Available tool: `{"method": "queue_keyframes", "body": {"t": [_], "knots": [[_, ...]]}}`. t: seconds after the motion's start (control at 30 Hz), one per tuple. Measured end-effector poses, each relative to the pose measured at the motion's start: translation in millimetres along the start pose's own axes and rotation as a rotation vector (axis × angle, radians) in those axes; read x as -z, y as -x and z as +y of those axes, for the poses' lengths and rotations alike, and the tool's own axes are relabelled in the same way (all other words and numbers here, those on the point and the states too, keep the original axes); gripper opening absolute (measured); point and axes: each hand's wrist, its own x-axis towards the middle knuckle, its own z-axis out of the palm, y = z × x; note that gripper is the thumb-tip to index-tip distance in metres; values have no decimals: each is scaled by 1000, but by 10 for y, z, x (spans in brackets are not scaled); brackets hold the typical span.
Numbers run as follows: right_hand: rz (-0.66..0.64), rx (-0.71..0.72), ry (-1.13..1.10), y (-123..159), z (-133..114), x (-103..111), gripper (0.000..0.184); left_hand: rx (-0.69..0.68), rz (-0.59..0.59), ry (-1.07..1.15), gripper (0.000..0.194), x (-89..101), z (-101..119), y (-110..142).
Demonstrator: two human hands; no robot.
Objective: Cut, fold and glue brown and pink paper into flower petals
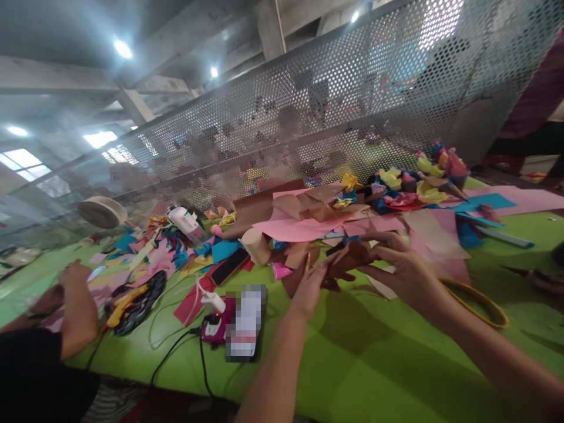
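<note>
- Left hand (311, 289) and right hand (399, 267): fingers narrowed on 1 brown paper piece (350, 258), held between them over the green table (365, 352).
- Step, seemingly: shaping the paper with 2 hands.
- Next move probably calls for a light, steady pinch.

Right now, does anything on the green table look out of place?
The magenta power block with a white charger seems misplaced: it lies beside red paper, a black cord running over the near edge of the table.

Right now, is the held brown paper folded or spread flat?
Not spread flat: the brown paper curves, edges jutting unevenly; blur hides any folds.
</note>
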Motion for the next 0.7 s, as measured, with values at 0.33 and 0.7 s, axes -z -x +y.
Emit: {"method": "queue_keyframes", "body": {"t": [0.33,0.7], "knots": [[-94,56,-42,9,-11,17,9,-31,-67,-35,69,9,21,-11],[-159,78,18,42,-38,9,18,94,104,108,65,-14,-82,-54]]}}
